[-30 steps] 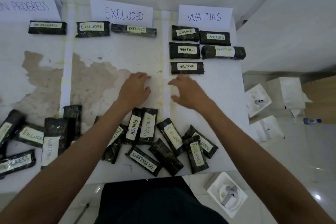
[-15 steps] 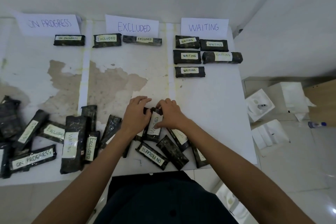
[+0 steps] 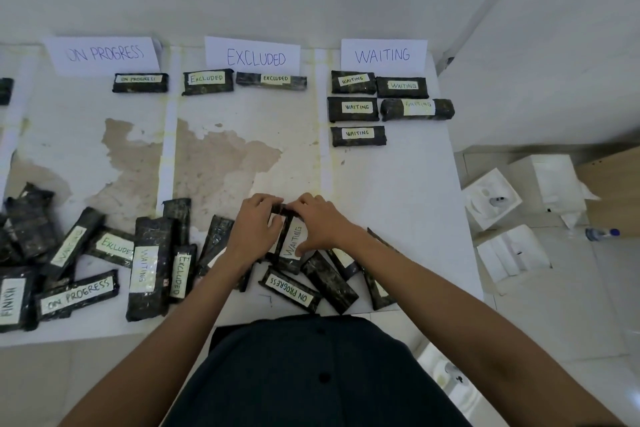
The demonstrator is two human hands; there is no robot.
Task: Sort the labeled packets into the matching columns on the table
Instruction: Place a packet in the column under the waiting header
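Packet, dark plastic-wrapped with a white WAITING label [image 3: 293, 242], lies at the near-centre of the white table [image 3: 408, 184], gripped by our left hand [image 3: 254, 230] and right hand [image 3: 320, 222]. At one o'clock, five dark labelled packets [image 3: 356, 108] sit under the white paper WAITING sign [image 3: 383, 55].

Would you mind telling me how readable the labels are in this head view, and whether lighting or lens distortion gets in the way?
Head view: dim, even light, no harsh shadows; the WAITING sign and EXCLUDED sign read clearly, the ON PROGRESS sign looks fainter and softer; wide-angle bending curves the table edge; glare spots on the floor at lower right.
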